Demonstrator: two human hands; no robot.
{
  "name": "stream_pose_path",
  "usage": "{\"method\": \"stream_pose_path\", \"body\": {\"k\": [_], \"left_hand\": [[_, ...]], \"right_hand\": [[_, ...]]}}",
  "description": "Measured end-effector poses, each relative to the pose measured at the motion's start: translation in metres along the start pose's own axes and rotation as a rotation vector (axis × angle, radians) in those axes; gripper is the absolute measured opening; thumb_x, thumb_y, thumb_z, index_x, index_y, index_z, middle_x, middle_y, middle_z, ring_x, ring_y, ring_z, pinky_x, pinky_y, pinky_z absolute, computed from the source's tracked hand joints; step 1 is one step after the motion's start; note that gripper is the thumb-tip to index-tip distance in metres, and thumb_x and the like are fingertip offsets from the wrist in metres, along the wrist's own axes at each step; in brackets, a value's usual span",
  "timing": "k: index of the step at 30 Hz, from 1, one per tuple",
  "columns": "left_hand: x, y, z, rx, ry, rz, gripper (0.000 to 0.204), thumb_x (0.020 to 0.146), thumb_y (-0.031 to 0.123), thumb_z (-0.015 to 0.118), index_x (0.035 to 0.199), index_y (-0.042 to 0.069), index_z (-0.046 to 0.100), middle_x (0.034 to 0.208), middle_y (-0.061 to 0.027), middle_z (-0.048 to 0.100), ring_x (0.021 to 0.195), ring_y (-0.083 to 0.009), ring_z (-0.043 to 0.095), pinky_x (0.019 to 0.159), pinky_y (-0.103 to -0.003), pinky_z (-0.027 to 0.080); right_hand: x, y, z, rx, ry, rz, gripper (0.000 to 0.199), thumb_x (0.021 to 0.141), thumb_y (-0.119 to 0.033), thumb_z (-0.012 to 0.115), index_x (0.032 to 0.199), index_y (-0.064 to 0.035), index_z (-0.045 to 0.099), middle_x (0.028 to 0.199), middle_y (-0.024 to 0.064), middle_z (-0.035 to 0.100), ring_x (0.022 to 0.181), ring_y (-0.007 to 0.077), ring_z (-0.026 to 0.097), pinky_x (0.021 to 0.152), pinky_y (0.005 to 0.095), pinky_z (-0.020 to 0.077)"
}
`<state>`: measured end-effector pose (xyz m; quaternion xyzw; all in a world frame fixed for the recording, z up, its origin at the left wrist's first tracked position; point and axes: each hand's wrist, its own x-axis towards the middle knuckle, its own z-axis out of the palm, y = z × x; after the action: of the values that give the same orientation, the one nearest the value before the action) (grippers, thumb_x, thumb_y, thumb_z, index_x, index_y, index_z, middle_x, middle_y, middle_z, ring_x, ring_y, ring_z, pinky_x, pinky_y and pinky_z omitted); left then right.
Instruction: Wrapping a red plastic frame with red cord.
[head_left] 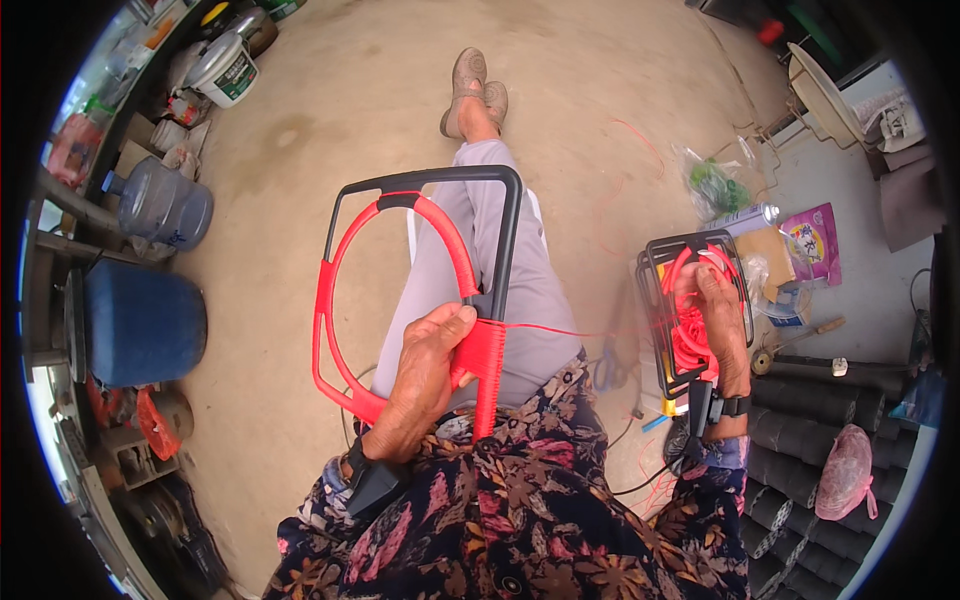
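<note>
1. Presently, I watched the left hand [420, 362] pinch the black frame [511, 230] by its red wrapping [487, 360], over the lap [545, 350].
2. Red strand [550, 329] ran rightward from it.
3. Right hand [716, 302] lay over red cord [690, 345]; grip, I couldn't tell.

left hand [418, 365] — partly hidden

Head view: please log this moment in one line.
left hand: grips red-wrapped black frame; right hand: at stacked frames; red cord: extends rightward
</note>
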<state>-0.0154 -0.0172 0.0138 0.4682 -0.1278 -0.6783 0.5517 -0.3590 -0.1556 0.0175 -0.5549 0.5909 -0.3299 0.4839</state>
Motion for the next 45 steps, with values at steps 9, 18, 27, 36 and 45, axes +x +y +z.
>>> {"method": "stream_pose_path", "body": {"k": [9, 18, 27, 36, 45], "left_hand": [[-0.001, -0.002, -0.001, -0.023, -0.049, 0.016, 0.021, 0.095, 0.022, 0.052, 0.087, 0.003, 0.054, 0.068, -0.0057, 0.06, 0.047, -0.0097, 0.05, 0.037, -0.022, 0.033], [0.0, 0.001, 0.002, -0.074, 0.019, 0.025, 0.02, 0.094, 0.02, 0.053, 0.084, 0.003, 0.054, 0.062, -0.0019, 0.054, 0.043, -0.0085, 0.041, 0.038, -0.023, 0.028], [-0.001, 0.001, 0.0, -0.014, -0.022, -0.013, 0.021, 0.095, 0.023, 0.052, 0.086, 0.004, 0.054, 0.068, -0.004, 0.059, 0.048, -0.0089, 0.05, 0.036, -0.021, 0.032], [-0.014, 0.008, 0.008, -0.032, -0.003, 0.012, 0.02, 0.095, 0.022, 0.051, 0.085, 0.006, 0.055, 0.065, -0.0018, 0.058, 0.047, -0.007, 0.048, 0.038, -0.02, 0.032], [-0.016, 0.009, 0.009, -0.035, -0.016, 0.042, 0.022, 0.094, 0.017, 0.052, 0.106, 0.0, 0.055, 0.069, -0.0006, 0.057, 0.047, -0.0048, 0.045, 0.038, -0.019, 0.03]], "right_hand": [[-0.018, 0.052, -0.089, 0.3, 0.032, 0.162, 0.027, 0.097, -0.03, 0.049, 0.093, -0.005, 0.058, 0.063, -0.001, 0.053, 0.049, 0.0079, 0.046, 0.045, 0.0215, 0.0365], [-0.059, 0.08, -0.134, 0.259, -0.035, 0.392, 0.016, 0.09, -0.019, 0.062, 0.086, -0.0049, 0.059, 0.062, 0.0004, 0.054, 0.051, 0.0103, 0.051, 0.044, 0.0232, 0.0401], [-0.003, 0.047, -0.051, 0.073, 0.368, 0.051, 0.037, 0.093, -0.033, 0.057, 0.066, -0.0077, 0.052, 0.055, -0.0016, 0.046, 0.05, 0.0071, 0.046, 0.046, 0.0235, 0.0399], [0.022, -0.049, 0.167, 0.932, -0.232, -0.116, 0.046, 0.095, -0.029, 0.047, 0.055, -0.0135, 0.031, 0.047, -0.0007, 0.029, 0.046, 0.0132, 0.035, 0.054, 0.0343, 0.0456], [0.001, -0.052, 0.234, 1.169, -0.618, 0.246, 0.051, 0.096, -0.04, 0.044, 0.053, -0.0169, 0.028, 0.045, -0.0018, 0.027, 0.046, 0.0141, 0.035, 0.047, 0.0296, 0.0349]]}}
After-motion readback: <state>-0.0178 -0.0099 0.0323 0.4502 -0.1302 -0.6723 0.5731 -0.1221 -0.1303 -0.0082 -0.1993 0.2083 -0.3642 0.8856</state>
